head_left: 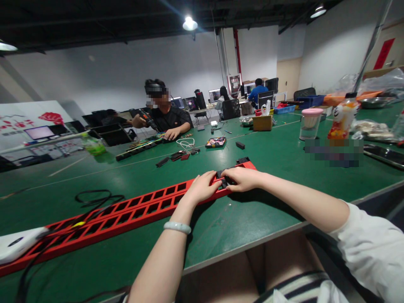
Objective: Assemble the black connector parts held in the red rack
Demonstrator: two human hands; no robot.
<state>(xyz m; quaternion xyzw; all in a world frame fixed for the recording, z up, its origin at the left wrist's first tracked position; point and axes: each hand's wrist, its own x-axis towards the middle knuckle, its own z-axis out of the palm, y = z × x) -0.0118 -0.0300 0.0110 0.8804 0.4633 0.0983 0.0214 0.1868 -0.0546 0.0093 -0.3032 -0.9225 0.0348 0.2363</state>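
A long red slotted frame point(151, 206) lies slantwise across the green table, with two rows of rectangular openings. Near its right end, my left hand point(203, 188) rests over the frame, thumb and fingers closed about it. My right hand point(243, 179) is bent down beside it, its fingers closed on a small black block point(227, 182) at the frame's slots. Fingers partly cover this block, so its full shape is hidden. Another black piece point(243, 160) sits at the frame's far right end.
A white device point(20, 244) with black cables point(101, 198) lies over the frame's left end. Across the table a person point(172, 118) holds a power drill point(149, 119). Loose black parts point(179, 155), a small tray point(216, 142), a lidded cup point(309, 126) and a drink bottle point(342, 120) stand beyond.
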